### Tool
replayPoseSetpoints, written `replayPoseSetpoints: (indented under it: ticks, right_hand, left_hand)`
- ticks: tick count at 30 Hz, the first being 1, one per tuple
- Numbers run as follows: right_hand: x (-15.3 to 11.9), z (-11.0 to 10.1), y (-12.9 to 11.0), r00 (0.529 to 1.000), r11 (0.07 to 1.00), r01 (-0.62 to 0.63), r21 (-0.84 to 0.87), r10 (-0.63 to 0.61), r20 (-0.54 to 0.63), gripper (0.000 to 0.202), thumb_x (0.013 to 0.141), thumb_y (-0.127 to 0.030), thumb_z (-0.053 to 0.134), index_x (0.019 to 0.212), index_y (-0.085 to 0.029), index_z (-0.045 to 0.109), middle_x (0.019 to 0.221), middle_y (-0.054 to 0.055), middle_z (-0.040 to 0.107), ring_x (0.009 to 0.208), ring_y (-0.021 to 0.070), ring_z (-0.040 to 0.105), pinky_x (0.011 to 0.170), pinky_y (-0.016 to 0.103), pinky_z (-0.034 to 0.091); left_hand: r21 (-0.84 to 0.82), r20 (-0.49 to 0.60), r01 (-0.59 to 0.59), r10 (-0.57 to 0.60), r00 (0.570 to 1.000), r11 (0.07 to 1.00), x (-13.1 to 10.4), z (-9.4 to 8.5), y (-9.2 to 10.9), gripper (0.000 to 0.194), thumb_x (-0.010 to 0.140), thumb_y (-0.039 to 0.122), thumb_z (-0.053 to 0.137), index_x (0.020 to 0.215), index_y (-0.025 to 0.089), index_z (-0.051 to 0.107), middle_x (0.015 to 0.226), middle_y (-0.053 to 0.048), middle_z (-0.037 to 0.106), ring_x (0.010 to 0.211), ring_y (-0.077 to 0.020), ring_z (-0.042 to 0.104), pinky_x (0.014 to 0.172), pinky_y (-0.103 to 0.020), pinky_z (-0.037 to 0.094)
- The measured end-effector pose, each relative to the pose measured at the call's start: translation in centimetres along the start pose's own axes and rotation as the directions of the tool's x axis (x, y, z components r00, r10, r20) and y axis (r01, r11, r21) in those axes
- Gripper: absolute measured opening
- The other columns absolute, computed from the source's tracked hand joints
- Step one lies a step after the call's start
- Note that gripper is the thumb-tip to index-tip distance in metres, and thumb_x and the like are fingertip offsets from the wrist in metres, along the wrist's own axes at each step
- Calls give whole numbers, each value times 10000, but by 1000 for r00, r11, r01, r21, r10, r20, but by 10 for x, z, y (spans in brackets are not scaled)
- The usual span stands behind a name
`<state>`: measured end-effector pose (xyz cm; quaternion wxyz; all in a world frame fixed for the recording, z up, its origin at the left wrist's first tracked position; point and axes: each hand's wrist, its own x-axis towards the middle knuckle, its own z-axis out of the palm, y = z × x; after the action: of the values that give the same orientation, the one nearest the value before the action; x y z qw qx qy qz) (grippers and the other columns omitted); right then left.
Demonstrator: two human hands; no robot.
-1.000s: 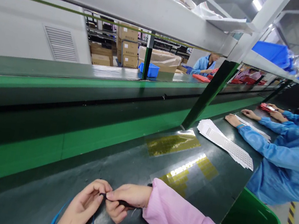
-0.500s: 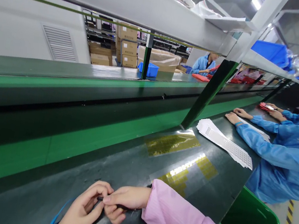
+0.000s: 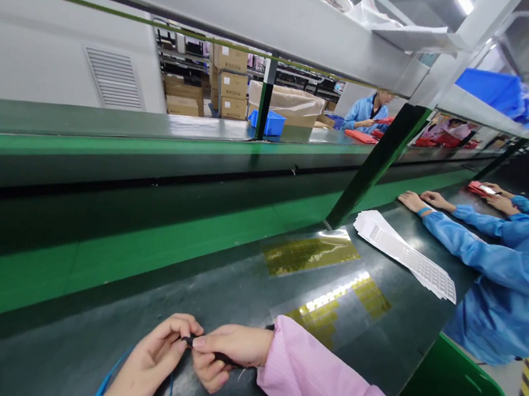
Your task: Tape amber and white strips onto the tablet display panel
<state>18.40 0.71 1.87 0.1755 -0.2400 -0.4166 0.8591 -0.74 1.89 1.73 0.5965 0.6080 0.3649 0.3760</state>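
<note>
Thin black part (image 3: 207, 351) pinched between both hands.
Long axis runs left hand (image 3: 153, 358) to right hand (image 3: 224, 355) (fingertips closed on each end).

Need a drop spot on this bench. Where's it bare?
Bare dark mat left of the hands, up to the green rail. Crowded right: two film sheets, then the white label stack by a co-worker's blue sleeve.
</note>
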Motion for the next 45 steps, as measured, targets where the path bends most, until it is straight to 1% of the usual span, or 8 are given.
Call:
replayPoseSetpoints:
  ticks: [7, 11, 16, 22, 26, 29, 40, 45]
  right_hand:
    - [0, 2, 2, 1000, 1000, -15, 25, 15, -8, 469, 1002, -450, 541, 636, -218, 363, 522, -93, 314, 453, 76, 307, 512, 275, 224]
    - [-1, 5, 0, 1000, 999, -27, 21, 27, -12, 485, 967, -483, 597, 631, -215, 372, 519, -90, 326, 470, 78, 330, 523, 280, 235]
    - [0, 5, 1, 999, 1000, -11, 22, 12, -37, 495, 923, -534, 650, 660, -209, 386, 561, -96, 327, 485, 66, 319, 540, 281, 243]
    - [-3, 4, 1, 998, 998, 62, -5, -62, 9, 564, 743, -638, 794, 679, -185, 462, 573, -110, 309, 491, 57, 348, 560, 282, 249]
    - [-3, 4, 2, 998, 998, 61, 19, -61, 3, 561, 761, -608, 789, 643, -199, 424, 548, -108, 315, 480, 60, 332, 542, 281, 237]
    - [-2, 3, 4, 998, 998, 57, 28, -56, -12, 525, 817, -554, 760, 647, -204, 407, 545, -104, 329, 482, 63, 334, 540, 280, 253]
    - [-2, 0, 5, 997, 997, 82, 4, -82, 14, 467, 879, -484, 708, 628, -196, 438, 537, -74, 396, 489, 94, 407, 572, 300, 314]
    - [-1, -6, -3, 1000, 990, 6, -142, -5, 11, 365, 1002, -187, 444, 657, -143, 554, 522, -26, 491, 488, 112, 458, 583, 293, 331]
  left_hand:
    - [19, 134, -22, 19, 991, 1000, 1, 2, -4, 351, 813, 538, 737, 780, 191, 693, 1013, -129, 691, 976, -252, 650, 908, -321, 533]
    - [25, 147, -26, 22, 989, 999, 1, 2, -5, 327, 823, 515, 729, 788, 192, 703, 1035, -134, 689, 984, -254, 646, 916, -327, 529]
    - [5, 121, -35, 34, 992, 999, 0, 1, -1, 358, 832, 546, 718, 768, 197, 666, 966, -108, 689, 931, -245, 647, 868, -319, 532]
    - [-50, -5, 36, -36, 999, 998, -1, -1, 0, 382, 815, 582, 734, 803, 209, 650, 966, -75, 672, 975, -244, 625, 915, -331, 508]
    - [-155, -96, 82, -97, 991, 984, -3, 0, 0, 398, 772, 574, 772, 786, 209, 614, 954, -56, 639, 970, -242, 614, 891, -336, 509]
    - [-160, -109, 82, -100, 989, 984, -4, 1, -1, 405, 757, 569, 782, 782, 205, 607, 948, -59, 637, 965, -245, 615, 895, -344, 506]
    - [16, 110, 46, -47, 993, 999, -1, -1, 2, 427, 822, 628, 702, 844, 202, 728, 1007, -112, 719, 988, -266, 669, 933, -342, 541]
    - [41, 131, 46, -51, 990, 998, 5, -2, -2, 410, 787, 627, 738, 859, 225, 779, 1000, -109, 740, 927, -262, 702, 887, -320, 582]
